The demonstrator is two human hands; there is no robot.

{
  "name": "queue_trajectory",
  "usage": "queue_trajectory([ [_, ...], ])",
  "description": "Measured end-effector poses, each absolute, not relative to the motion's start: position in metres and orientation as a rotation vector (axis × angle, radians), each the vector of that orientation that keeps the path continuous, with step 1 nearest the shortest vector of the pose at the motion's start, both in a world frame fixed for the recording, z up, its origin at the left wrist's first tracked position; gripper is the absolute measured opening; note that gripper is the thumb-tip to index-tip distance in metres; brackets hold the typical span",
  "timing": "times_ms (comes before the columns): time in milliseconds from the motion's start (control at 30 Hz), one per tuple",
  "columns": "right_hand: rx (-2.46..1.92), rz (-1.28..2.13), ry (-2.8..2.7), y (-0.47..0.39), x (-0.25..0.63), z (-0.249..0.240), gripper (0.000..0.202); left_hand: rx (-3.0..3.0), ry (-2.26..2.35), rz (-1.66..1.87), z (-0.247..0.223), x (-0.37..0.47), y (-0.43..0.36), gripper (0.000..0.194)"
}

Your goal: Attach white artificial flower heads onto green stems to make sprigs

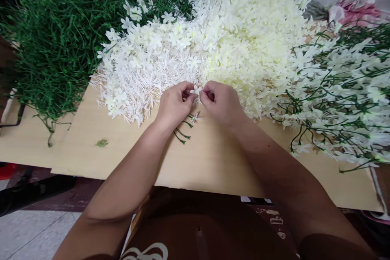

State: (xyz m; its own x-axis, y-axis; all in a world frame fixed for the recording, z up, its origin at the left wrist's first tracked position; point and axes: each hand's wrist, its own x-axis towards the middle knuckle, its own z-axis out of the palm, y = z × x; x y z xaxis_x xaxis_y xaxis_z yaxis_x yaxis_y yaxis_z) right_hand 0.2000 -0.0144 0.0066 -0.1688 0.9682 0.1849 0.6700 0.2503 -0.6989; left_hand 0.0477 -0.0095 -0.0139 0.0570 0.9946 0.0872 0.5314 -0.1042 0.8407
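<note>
A small white artificial flower is pinched between my two hands at the middle of the table. My left hand grips it with thumb and forefinger from the left. From the right, my right hand is closed in a pinch at the flower's edge; whether it also holds a smaller part is hidden. Just below my left fingers lie several short green plastic stems and another white flower. Right behind my hands spreads a heap of thin white sticks.
Green stems are piled at the left. A tall heap of loose cream-white flower heads fills the back. Flowers on green stems lie at the right. A small green scrap sits on the tan tabletop.
</note>
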Motion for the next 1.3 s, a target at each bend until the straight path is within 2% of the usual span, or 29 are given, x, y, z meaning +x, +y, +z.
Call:
queue_trajectory([
  [333, -1.407, 0.408, -2.119, -0.015, 0.199, 0.000, 0.014, 1.707, 1.530, 0.925, -0.011, 0.047, -0.010, 0.018],
  [933, -1.302, 0.452, -2.015, -0.008, 0.205, -0.008, 0.016, 1.592, 1.429, 0.999, -0.016, 0.049, -0.007, 0.017],
  [1300, -1.373, 0.244, -2.179, -0.009, 0.203, -0.005, 0.016, 1.619, 1.436, 1.000, -0.018, 0.046, -0.006, 0.021],
])
